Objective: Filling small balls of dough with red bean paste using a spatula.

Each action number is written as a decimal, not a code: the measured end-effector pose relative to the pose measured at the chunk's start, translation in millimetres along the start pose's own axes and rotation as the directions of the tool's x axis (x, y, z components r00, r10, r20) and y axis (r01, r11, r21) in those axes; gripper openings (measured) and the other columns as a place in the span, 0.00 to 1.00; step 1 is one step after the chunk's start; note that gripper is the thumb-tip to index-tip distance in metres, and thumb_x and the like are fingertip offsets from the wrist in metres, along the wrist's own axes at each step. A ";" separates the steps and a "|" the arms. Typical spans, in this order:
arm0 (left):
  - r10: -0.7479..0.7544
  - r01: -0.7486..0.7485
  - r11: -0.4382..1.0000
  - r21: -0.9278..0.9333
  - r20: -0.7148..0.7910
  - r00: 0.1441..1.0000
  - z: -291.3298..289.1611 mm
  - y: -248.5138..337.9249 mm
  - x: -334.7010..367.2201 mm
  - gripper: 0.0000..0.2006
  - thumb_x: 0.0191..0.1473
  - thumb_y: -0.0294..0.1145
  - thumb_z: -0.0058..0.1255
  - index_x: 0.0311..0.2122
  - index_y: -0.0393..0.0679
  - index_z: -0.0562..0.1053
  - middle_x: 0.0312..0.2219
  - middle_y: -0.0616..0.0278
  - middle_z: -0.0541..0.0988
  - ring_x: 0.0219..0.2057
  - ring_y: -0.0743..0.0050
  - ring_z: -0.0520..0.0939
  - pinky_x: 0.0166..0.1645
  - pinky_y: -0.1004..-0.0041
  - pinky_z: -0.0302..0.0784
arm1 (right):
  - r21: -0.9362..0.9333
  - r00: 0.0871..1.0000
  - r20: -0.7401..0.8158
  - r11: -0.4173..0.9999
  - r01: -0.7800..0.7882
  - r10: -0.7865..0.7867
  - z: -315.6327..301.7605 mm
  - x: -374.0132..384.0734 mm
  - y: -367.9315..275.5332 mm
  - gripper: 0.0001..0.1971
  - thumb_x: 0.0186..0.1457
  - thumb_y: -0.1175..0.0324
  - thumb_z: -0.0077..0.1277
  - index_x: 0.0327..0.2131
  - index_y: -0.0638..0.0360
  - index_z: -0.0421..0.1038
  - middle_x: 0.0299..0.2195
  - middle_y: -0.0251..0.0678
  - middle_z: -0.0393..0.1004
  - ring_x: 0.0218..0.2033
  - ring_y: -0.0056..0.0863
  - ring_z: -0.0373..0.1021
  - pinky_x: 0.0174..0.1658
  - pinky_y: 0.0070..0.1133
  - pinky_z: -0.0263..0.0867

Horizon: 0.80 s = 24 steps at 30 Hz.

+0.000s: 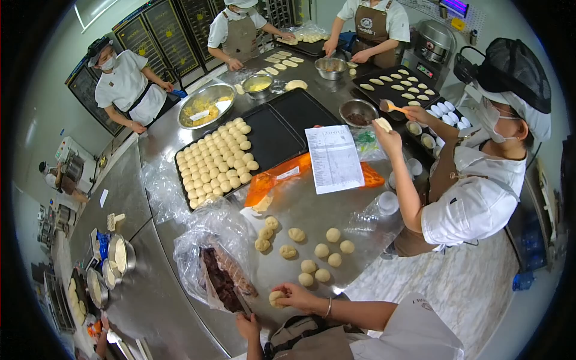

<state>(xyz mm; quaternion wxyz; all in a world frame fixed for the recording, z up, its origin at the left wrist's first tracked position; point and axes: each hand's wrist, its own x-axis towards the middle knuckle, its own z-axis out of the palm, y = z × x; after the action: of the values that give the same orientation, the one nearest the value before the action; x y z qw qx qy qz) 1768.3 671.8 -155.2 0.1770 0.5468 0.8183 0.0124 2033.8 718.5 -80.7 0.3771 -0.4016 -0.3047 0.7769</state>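
Observation:
In my right hand (293, 297) is a round dough ball (277, 299), gripped between thumb and fingers just past the table's near edge. My left hand (247, 325) is closed beside it, around what looks like a thin flat stick (243, 307) whose kind I cannot make out. That stick meets the near end of an open clear plastic bag with dark red-brown filling (221, 277). Smooth dough balls (321, 251) lie in a loose cluster beyond my right hand. Several rougher, yellowish lumps (288, 252) sit left of them.
A black tray (273, 129) bears many rows of dough balls (217, 155). A printed sheet (333, 159) lies on an orange bag (273, 180). At right a co-worker (474, 186) holds dough and an orange spatula (393, 107) near a metal bowl (359, 113). Other co-workers stand across the table.

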 end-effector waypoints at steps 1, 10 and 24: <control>0.056 -0.057 0.998 0.007 0.060 0.997 5.0 -7.1 2.8 0.17 0.49 0.33 0.57 0.41 0.35 0.67 0.31 0.47 0.75 0.34 0.49 0.79 0.36 0.58 0.74 | 0.027 0.996 -0.069 0.998 -0.049 0.051 0.1 -2.0 2.0 0.21 0.52 0.74 0.57 0.51 0.63 0.66 0.44 0.38 0.73 0.43 0.24 0.71 0.44 0.20 0.70; 0.025 0.128 0.462 -0.878 0.157 0.987 -78.8 62.7 -44.6 0.09 0.56 0.28 0.53 0.41 0.41 0.68 0.24 0.64 0.72 0.15 0.83 0.67 0.19 0.82 0.60 | -0.154 0.965 -0.218 0.972 -0.180 0.144 22.8 2.9 -14.5 0.18 0.50 0.66 0.64 0.42 0.64 0.71 0.36 0.36 0.76 0.36 0.21 0.72 0.39 0.19 0.70; 0.109 0.262 0.103 -0.960 0.273 0.956 -140.9 91.8 -49.4 0.07 0.59 0.29 0.51 0.40 0.37 0.74 0.18 0.76 0.68 0.16 0.91 0.63 0.20 0.85 0.52 | 0.197 0.971 0.085 0.952 -0.235 0.222 57.8 13.1 -35.1 0.20 0.57 0.63 0.57 0.50 0.61 0.69 0.44 0.33 0.74 0.43 0.21 0.72 0.43 0.20 0.72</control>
<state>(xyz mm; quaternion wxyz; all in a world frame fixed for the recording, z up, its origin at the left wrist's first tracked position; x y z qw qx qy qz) 1824.1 688.7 10.1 0.6085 0.2397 0.5928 0.4699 1991.3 738.2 -30.3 0.3145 -0.3689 -0.1857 0.8547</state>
